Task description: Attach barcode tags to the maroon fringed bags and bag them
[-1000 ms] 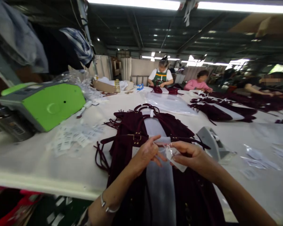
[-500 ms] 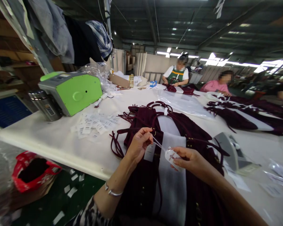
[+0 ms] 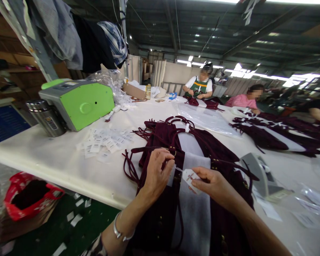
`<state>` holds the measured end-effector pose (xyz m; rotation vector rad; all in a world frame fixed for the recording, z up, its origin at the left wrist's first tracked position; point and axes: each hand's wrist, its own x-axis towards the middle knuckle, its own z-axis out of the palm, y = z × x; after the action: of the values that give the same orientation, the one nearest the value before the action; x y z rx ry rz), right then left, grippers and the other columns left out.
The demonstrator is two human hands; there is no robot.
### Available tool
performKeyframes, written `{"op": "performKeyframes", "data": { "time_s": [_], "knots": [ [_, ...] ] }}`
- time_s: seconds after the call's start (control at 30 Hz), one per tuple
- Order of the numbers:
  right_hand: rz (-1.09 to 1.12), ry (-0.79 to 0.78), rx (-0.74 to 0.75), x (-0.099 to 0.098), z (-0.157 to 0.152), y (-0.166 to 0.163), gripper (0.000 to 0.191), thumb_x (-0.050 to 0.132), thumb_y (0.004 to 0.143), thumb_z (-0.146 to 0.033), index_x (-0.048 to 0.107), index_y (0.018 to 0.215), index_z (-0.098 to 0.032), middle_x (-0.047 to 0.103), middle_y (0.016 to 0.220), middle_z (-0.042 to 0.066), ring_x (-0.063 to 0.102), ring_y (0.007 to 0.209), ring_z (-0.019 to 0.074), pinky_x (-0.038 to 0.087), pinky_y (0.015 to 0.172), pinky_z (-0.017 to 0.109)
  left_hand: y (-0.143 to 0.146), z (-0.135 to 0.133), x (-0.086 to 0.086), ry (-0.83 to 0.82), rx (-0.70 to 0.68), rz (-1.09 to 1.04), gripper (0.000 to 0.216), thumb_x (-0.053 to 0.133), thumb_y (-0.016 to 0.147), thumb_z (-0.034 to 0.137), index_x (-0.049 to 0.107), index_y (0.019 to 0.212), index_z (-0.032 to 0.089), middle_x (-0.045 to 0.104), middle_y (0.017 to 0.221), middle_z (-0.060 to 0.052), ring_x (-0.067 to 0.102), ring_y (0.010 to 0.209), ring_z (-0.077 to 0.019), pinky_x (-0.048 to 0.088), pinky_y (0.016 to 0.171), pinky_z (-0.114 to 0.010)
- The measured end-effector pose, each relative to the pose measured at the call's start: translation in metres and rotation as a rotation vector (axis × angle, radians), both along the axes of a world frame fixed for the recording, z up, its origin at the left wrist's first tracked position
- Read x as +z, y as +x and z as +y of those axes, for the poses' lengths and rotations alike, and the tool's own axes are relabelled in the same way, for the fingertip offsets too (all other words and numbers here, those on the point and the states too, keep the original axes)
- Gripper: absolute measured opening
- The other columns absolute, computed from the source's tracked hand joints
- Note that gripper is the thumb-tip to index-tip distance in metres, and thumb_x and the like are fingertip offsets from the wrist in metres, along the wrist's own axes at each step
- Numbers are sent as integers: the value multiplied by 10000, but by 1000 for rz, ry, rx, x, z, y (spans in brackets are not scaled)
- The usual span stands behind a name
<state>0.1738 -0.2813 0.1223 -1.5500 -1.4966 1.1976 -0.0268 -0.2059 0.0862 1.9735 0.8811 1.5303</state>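
A white hang tag (image 3: pixel 188 176) is pinched between the thumb and fingers of my right hand (image 3: pixel 209 183). From its top a thin white string (image 3: pixel 179 168) runs to my left hand (image 3: pixel 160 167), whose thumb and bent fingers close around its other end. My left fingertips are beside a gold ring on a strap of the maroon bag (image 3: pixel 160 213) lying before me. A pale wrapping sheet (image 3: pixel 196 209) covers the bag's middle. Another white label (image 3: pixel 172 177) is partly hidden behind my left hand. White wrap (image 3: pixel 187 128) binds the looped handles.
Loose white labels (image 3: pixel 106 140) lie left of the bag. Behind them stand a steel flask (image 3: pixel 46 119) and a green machine (image 3: pixel 88 105). A grey dispenser (image 3: pixel 258 174) sits at right, below more maroon bags (image 3: pixel 266 135). Two co-workers sit across the table.
My left hand has turned and its fingers have moved along the string, close to the strap ring. The tag has shifted slightly left, and less string shows between my hands.
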Motion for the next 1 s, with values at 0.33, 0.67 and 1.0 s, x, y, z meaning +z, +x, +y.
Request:
{"op": "performKeyframes", "data": {
  "time_s": [0.33,0.67,1.0],
  "knots": [
    [-183,141,-28,1,-4,-13,339,603,828,-296,713,1134,-201,745,1027,47,694,940,247,544,848,319,10,-12,-3,244,11,351,61,607,928,246,634,887,209,685,861,-29,600,884,-193,366,862,-375],
    [-29,66,-51,4,-2,-16,402,624,802,-382,714,1131,-168,758,957,60,707,821,230,573,721,312,4,-3,7,-307,-279,33,280,434,990,334,651,888,189,657,904,-35,596,871,-172,435,824,-303],
    [-549,805,-20,-2,-8,-8,220,545,935,-180,733,1021,-256,750,984,19,700,903,164,562,819,270,-11,-3,21,-723,-733,15,278,647,874,321,701,1103,172,652,791,-27,630,648,-130,503,613,-236]
  ]
}}
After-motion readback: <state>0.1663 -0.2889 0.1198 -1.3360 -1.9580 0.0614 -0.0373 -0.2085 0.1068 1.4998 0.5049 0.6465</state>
